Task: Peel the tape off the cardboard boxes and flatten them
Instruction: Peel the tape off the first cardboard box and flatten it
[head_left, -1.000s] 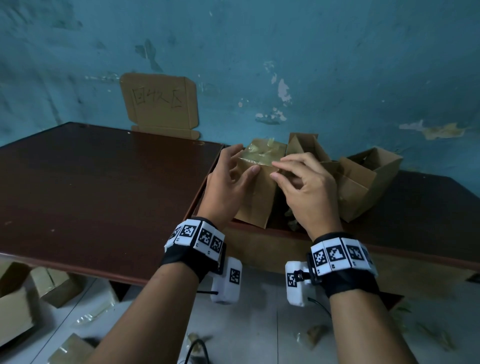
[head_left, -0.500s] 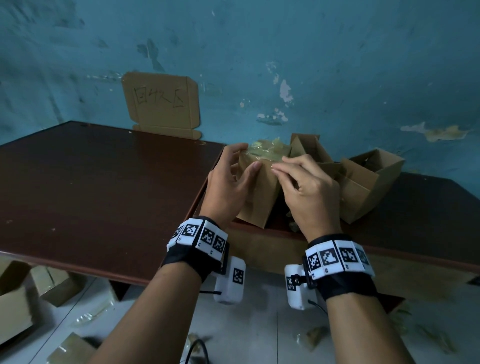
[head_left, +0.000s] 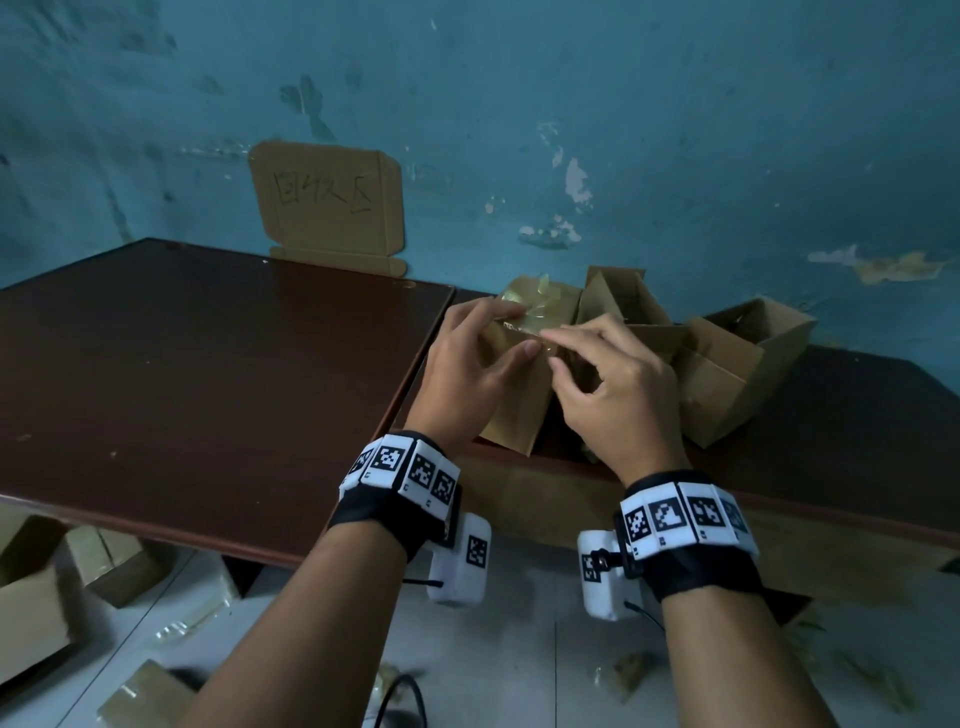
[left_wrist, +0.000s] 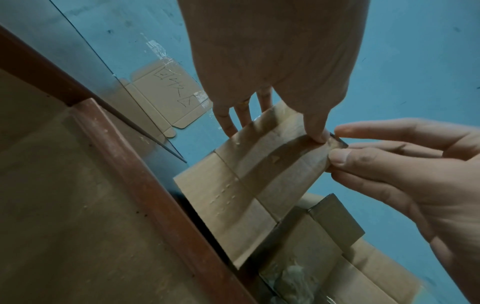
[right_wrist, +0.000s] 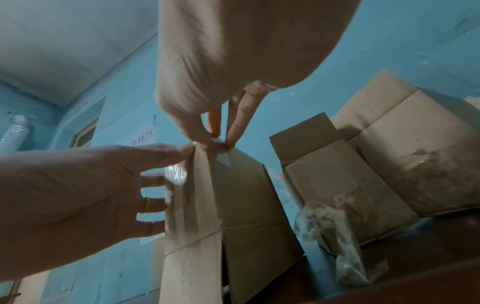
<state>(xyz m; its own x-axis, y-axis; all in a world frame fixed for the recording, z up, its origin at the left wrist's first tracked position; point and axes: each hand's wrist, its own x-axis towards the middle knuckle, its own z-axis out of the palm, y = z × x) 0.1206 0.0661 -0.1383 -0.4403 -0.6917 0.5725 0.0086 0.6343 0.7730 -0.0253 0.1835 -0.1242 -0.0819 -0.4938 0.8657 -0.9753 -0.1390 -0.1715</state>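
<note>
Nearest, below the table edge, a pale tiled floor (head_left: 498, 649) carries scattered cardboard boxes (head_left: 31, 608) at the left and crumpled scraps of clear tape (head_left: 192, 621). Above it, two dark reddish-brown tables (head_left: 208, 374) with glossy tops and rounded wooden edging stand side by side, the right one set slightly lower.

Both wrists wear black straps with white blocks printed in black square markers. The left hand (head_left: 470, 374) steadies a small brown cardboard box (head_left: 514, 415) standing tilted on the right table at the seam between the two: thumb pressed on the near upper corner, fingers spread against the far face, wrapped around the box. The right hand (head_left: 618, 395) pinches, thumb against fingertips, the loose end of shiny clear tape (right_wrist: 218, 147) at that same top corner. The box is matte corrugated board, creased, with a glossy tape band (left_wrist: 262, 162) running down its side.

Just beyond, touching one another, sit opened boxes (head_left: 727, 374) with flaps up, and a wad of crumpled tape (right_wrist: 330, 222) lies beside them.

Farthest, a flattened cardboard sheet (head_left: 330, 208) with handwritten characters leans against the teal wall (head_left: 675, 130), whose paint is blotchy and flaking in pale patches.
</note>
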